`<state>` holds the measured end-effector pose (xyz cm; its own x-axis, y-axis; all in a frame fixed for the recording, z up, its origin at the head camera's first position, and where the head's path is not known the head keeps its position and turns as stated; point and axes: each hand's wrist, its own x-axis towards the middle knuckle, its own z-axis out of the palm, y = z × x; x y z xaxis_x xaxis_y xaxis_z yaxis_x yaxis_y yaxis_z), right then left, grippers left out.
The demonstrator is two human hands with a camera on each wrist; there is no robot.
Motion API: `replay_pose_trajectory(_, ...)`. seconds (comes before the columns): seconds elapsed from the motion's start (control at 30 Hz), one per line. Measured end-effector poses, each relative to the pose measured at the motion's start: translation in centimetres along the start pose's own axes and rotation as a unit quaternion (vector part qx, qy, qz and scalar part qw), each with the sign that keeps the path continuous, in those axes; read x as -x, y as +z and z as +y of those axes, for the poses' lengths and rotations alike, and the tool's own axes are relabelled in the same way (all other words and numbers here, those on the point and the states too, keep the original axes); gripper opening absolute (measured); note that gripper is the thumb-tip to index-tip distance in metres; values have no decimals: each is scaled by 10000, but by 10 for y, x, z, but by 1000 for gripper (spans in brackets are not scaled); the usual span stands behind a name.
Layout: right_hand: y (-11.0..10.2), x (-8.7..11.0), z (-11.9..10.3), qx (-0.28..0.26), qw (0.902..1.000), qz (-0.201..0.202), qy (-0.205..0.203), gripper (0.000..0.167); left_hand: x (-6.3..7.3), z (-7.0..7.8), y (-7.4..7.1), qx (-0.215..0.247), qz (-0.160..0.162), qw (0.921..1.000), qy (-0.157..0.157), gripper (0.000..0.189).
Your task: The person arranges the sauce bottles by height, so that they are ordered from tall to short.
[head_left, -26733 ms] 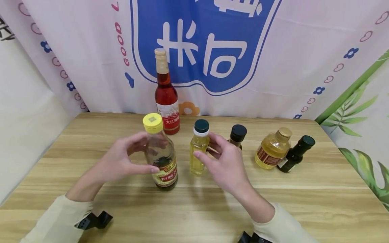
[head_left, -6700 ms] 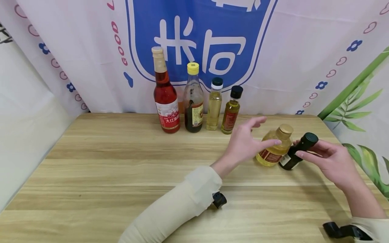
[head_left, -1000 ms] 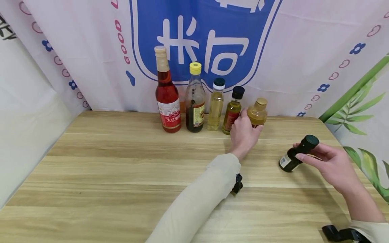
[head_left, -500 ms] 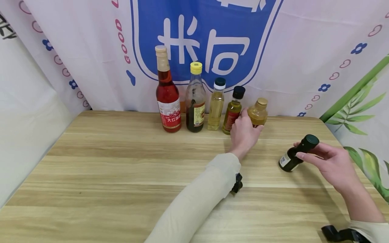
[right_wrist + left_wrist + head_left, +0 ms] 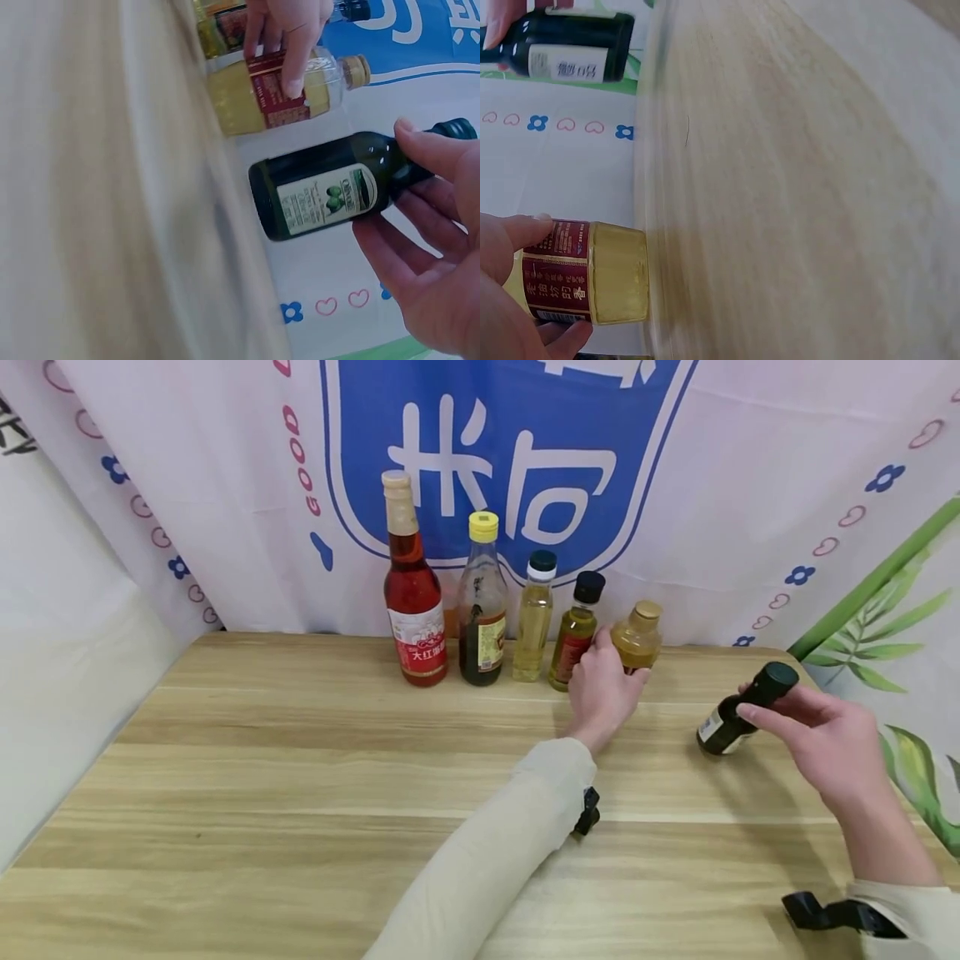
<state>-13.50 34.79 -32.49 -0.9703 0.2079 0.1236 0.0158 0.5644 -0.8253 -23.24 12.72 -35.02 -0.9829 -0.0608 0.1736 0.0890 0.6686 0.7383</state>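
Note:
My left hand (image 5: 606,693) grips a squat oil bottle (image 5: 637,639) with a tan cap, at the right end of a row along the table's back. In the left wrist view, thumb and fingers wrap its red label. My right hand (image 5: 836,743) pinches a dark green olive oil bottle (image 5: 322,184) by the neck and shoulder, its base tilted toward the left and its pale label facing the right wrist camera. In the head view, this bottle is right of the row, above the table. Close beside the left hand stands a small oil bottle (image 5: 574,639) with a black cap.
Further left along the row are a slim pale oil bottle (image 5: 533,627), a yellow-capped bottle of dark liquid (image 5: 482,618) and a tall red bottle (image 5: 414,602). A printed curtain (image 5: 712,527) hangs behind the wooden table (image 5: 300,793).
Several bottles have come to stand in a back row, the squat oil bottle most recently. Within the last half second, the right hand has raised the olive oil bottle and moved it back; the left stayed put.

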Motion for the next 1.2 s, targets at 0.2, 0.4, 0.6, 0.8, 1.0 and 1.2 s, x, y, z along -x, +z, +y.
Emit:
replay_pose_trajectory(0.2,11,-18,-7,-193,9993,201,261,42,0,-1,-1,-99,32,9999,13,77)
replay_pose_trajectory(0.4,25,-37,-7,-485,9974,417,332,36,0,-1,0,-144,17,9999,16,77)
replay_pose_trajectory(0.6,44,-56,-9,-679,9949,562,490,39,0,-2,-1,-215,56,9997,62,77)
replay_pose_trajectory(0.8,63,-69,-13,-705,9950,501,496,46,-1,-3,-3,-269,72,9996,52,77)
replay_pose_trajectory(1.0,72,-74,-15,-479,9960,561,500,46,-1,-5,-3,-233,28,9997,120,75)
replay_pose_trajectory(1.2,73,-77,-17,-363,9961,516,623,55,-1,-5,-1,-295,47,9995,144,74)
